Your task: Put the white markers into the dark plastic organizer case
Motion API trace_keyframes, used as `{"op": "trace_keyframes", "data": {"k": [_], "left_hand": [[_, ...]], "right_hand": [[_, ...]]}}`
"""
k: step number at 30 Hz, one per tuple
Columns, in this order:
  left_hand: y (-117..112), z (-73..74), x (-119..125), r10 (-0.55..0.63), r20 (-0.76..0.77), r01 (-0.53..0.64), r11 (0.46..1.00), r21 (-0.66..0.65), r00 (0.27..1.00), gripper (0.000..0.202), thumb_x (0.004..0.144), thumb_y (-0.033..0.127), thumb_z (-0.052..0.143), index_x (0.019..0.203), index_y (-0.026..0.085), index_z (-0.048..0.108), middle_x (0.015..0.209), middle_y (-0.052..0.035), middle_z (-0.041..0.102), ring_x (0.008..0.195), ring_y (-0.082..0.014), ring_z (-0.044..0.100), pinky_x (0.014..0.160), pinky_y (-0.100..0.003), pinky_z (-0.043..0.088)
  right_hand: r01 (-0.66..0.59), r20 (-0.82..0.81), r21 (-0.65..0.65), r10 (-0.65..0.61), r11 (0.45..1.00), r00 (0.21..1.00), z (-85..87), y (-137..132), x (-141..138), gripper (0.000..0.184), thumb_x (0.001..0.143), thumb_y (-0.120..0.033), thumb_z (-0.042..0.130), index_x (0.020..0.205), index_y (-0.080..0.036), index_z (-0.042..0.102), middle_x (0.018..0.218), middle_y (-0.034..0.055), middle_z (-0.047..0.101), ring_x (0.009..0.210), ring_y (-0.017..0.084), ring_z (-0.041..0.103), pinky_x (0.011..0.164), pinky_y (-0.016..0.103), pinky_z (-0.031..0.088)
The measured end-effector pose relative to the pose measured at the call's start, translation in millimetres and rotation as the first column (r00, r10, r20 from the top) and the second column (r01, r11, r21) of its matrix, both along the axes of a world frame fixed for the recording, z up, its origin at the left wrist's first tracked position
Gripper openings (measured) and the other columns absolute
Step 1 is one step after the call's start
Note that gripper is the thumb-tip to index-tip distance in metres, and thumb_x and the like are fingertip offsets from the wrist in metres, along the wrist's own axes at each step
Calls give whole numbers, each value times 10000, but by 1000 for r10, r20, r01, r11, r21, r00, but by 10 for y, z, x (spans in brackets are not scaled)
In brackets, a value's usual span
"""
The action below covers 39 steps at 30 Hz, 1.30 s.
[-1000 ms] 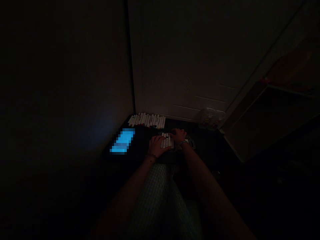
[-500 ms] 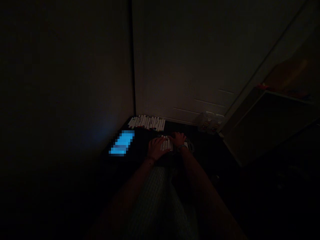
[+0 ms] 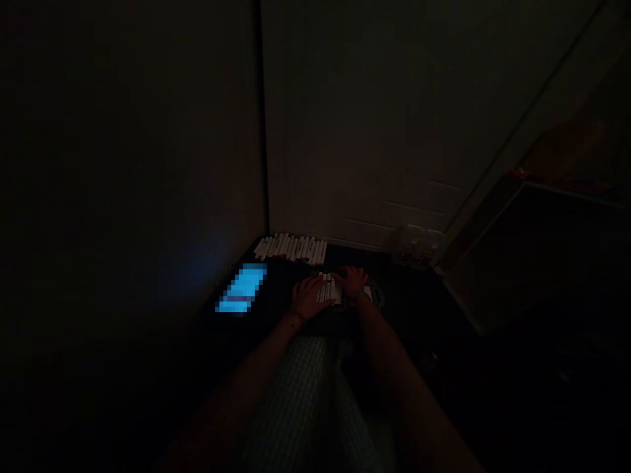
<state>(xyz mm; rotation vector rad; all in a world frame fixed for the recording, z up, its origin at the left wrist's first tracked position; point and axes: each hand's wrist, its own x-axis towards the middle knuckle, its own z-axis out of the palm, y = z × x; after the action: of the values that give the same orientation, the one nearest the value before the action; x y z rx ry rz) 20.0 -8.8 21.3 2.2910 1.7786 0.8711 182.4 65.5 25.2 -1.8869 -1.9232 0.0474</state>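
Between my two hands lies a row of white markers (image 3: 326, 289), side by side near the front of the dark table. My left hand (image 3: 308, 297) is around their left side, fingers across the far ends and thumb along the near ends. From the right, my right hand (image 3: 353, 281) presses against the row, its thumb at the far ends. Beneath and beside my right wrist a clear plastic case (image 3: 378, 295) shows in part; whether the markers sit inside it I cannot tell. Darkness hides the fingertips.
A longer row of white markers (image 3: 290, 248) lies along the wall at the back left. On the left glows a pixelated blue screen (image 3: 241, 289). Clear plastic packages (image 3: 419, 246) stand at the back right. A dark panel (image 3: 532, 249) rises beyond the table's right edge.
The view has tilted slightly, so everything sits a little lower in the picture. Both hands keep nearly the same hold around the markers.
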Motion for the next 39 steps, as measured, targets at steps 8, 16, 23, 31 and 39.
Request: {"op": "trace_keyframes", "data": {"k": [8, 16, 23, 31, 39], "left_hand": [[71, 47, -81, -38, -106, 39, 999, 4, 994, 545, 705, 570, 541, 1205, 362, 480, 1321, 21, 452, 1230, -247, 332, 1050, -442, 146], [22, 58, -92, -63, -119, 75, 992, 97, 991, 498, 736, 564, 513, 1161, 305, 523, 1228, -20, 528, 1167, -245, 381, 1021, -411, 197], [238, 244, -303, -2, -143, 19, 993, 119, 990, 375, 826, 506, 397, 1103, 304, 547, 1197, -2, 548, 1130, -233, 407, 971, -414, 248], [819, 471, -1282, 114, -249, -75, 984, 160, 962, 407, 871, 437, 294, 1065, 197, 560, 1135, -67, 571, 1072, -229, 468, 935, -370, 321], [1295, 381, -1861, 233, -340, -289, 949, -124, 911, 333, 756, 151, 503, 1080, 81, 542, 1140, -141, 552, 1057, -231, 502, 901, -314, 369]], "right_hand": [[-4, -8, -12, 4, 1000, 1000, 18, -12, -89, 404, 816, -587, 414, 1052, -311, 591, 1083, 50, 548, 1046, 263, 361, 850, 391, 219], [27, -228, 99, -4, 995, 974, 122, 57, 29, 372, 868, -530, 338, 1022, -302, 589, 1115, 8, 532, 1025, 219, 368, 850, 351, 225], [-87, -122, 181, 111, 980, 986, 247, -63, 208, 348, 908, -444, 303, 1068, -300, 576, 1126, 8, 525, 1009, 197, 365, 828, 318, 219], [-306, 124, 101, 293, 947, 948, 256, -304, 134, 297, 909, -330, 362, 1140, -319, 549, 1199, 15, 509, 1068, 216, 364, 899, 373, 214], [-434, 215, 82, 409, 897, 887, 200, -590, 147, 425, 935, -304, 244, 1352, -262, 318, 1386, 17, 359, 1216, 235, 312, 982, 440, 215]]}}
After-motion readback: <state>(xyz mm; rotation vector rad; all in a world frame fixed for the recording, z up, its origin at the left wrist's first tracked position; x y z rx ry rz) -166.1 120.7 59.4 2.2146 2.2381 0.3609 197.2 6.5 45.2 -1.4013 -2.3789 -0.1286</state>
